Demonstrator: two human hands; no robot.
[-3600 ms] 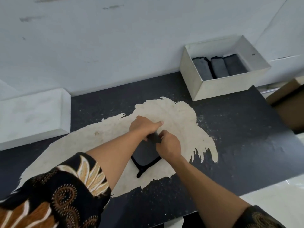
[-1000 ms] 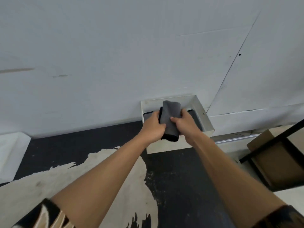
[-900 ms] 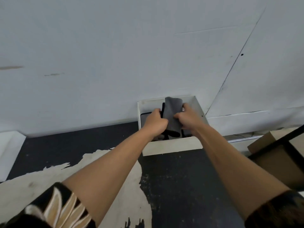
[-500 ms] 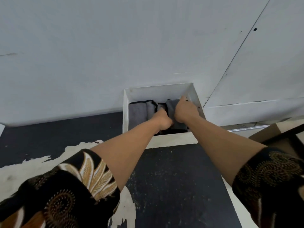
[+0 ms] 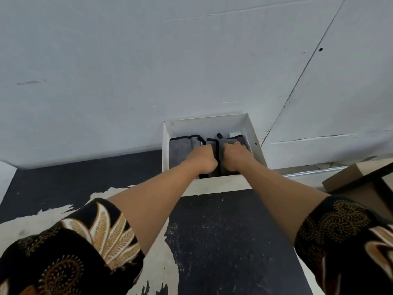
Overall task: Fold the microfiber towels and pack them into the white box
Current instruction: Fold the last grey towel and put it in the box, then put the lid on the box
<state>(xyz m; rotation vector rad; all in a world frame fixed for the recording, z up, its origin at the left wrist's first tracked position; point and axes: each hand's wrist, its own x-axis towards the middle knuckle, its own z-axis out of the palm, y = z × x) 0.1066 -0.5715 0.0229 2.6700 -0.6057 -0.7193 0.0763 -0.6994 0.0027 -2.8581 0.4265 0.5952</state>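
The white box (image 5: pixel 212 122) stands against the wall at the back of the dark table. Both my hands reach down into it. My left hand (image 5: pixel 202 158) and my right hand (image 5: pixel 234 155) sit side by side with fingers curled down, gripping a folded grey towel (image 5: pixel 228 143) with a black edge that stands between them in the right half of the box. Another folded grey towel (image 5: pixel 180 149) fills the left part of the box. More towel edges show between them. My fingertips are hidden inside the box.
The dark tabletop (image 5: pixel 223 231) has a pale worn patch (image 5: pixel 42 218) at the left. A brown cardboard box (image 5: pixel 348 182) and a black frame (image 5: pixel 380 179) are at the right, beyond the table's edge. The grey wall (image 5: pixel 148 60) rises right behind the white box.
I carried the folded towel from the worn patch to the box. Over the last second both hands lowered it from above the rim down into the box's right half.
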